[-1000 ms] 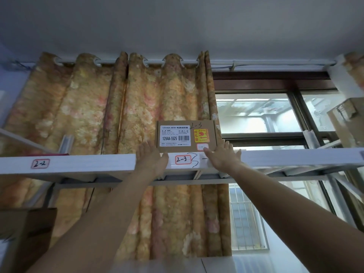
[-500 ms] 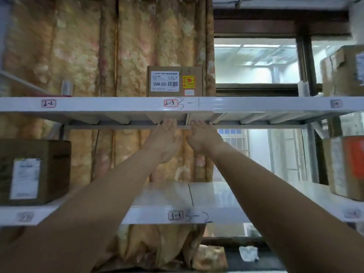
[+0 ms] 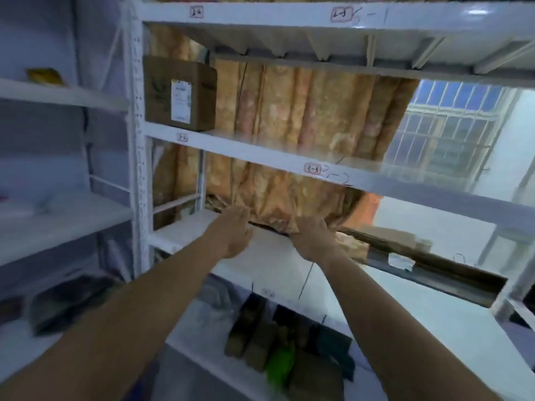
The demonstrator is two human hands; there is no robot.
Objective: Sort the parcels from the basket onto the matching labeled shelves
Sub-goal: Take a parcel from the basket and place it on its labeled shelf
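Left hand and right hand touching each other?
Apart. The head view shows a strip of bare white shelf between the left hand and the right hand.

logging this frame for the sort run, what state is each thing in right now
left hand: open, holds nothing
right hand: open, holds nothing, level with the left
brown box: upright at the shelf's left end, white label facing out
3-3 label: stuck on the shelf's front edge
curtain: drawn behind the shelves, hem bunched on the lower shelf
dark parcels: standing side by side below the hands, blurred
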